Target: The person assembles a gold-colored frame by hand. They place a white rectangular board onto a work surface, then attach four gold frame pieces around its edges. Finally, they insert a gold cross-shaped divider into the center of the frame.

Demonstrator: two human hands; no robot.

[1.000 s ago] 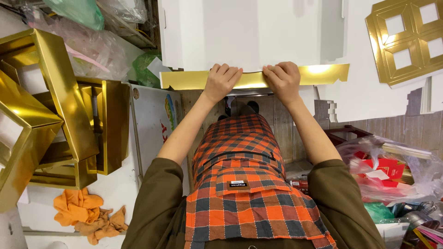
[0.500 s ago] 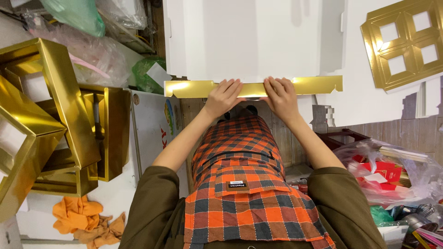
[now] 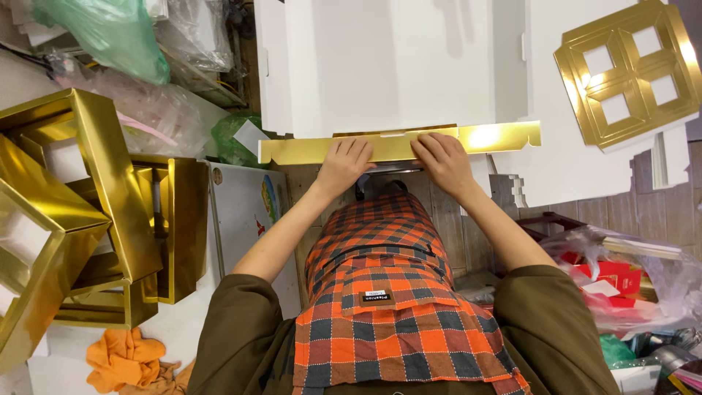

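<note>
Pressing: I hold both palms flat on the gold flap point(image 3: 398, 145).
Left hand point(image 3: 344, 164): fingers together, flat.
Right hand point(image 3: 442, 162): fingers together, flat.
Above: white board point(image 3: 395, 66).

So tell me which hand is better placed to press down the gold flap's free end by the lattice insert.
Right, probably. The right hand rests on the gold flap nearer that end and the gold lattice insert; the left hand sits farther away.

We see a wooden plank floor point(image 3: 585, 212) under everything. On it lie white cardboard sheets point(image 3: 395, 58), a gold window-cut insert point(image 3: 629, 73), folded gold boxes point(image 3: 88, 212), plastic bags point(image 3: 629, 278) and an orange cloth point(image 3: 121, 358).
</note>
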